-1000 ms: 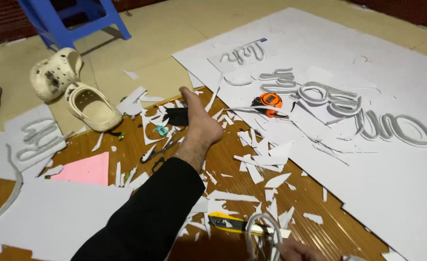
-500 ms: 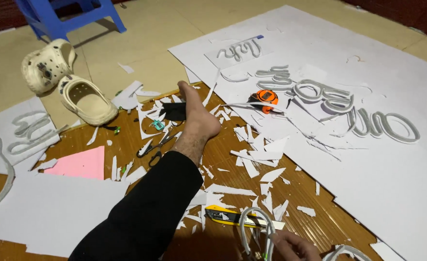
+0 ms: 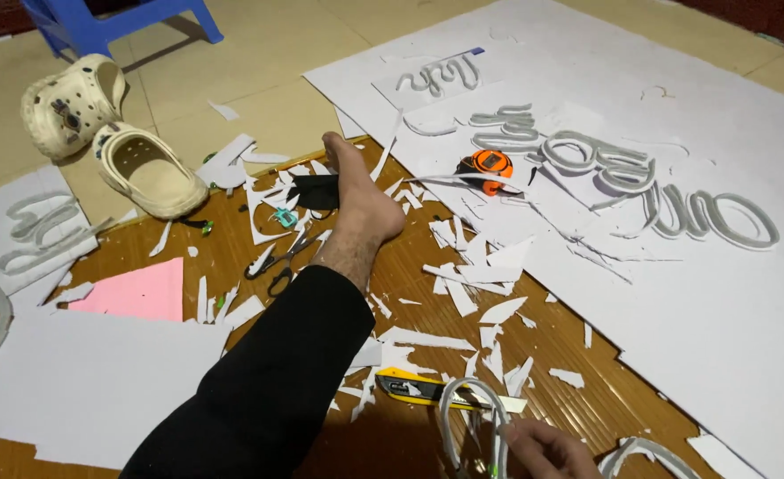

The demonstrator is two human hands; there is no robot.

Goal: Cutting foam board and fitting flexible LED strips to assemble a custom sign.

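**Right hand on a looped foam cut-out, floor work area**

The right hand (image 3: 547, 451) shows at the bottom edge, only partly in frame. Its fingers (image 3: 518, 435) are drawn together, pinching the lower end of one white looped cut-out (image 3: 472, 410). The loop rises away from the fingers over the wooden floor (image 3: 578, 390). The left hand is out of view.

Just beyond the fingers, to their left, lies one yellow utility knife (image 3: 419, 388), and the loop crosses its blade end. White offcuts (image 3: 472, 279) are scattered around it, too many to count.

Left of the fingers, a leg in a black trouser leg (image 3: 268, 390) stretches away, ending in one bare foot (image 3: 361, 200). Beside that foot lies one pair of black-handled scissors (image 3: 277, 266).

Further out from the fingers:
- One orange tape measure (image 3: 485, 167) lies at the edge of a large white board (image 3: 693, 302).
- The board carries raised grey-white script letters (image 3: 711, 220).
- Far to the left lies one flat pink sheet (image 3: 135, 291).
- Beyond it are two cream clogs (image 3: 148, 173).
- One blue stool (image 3: 117, 22) stands farthest off.
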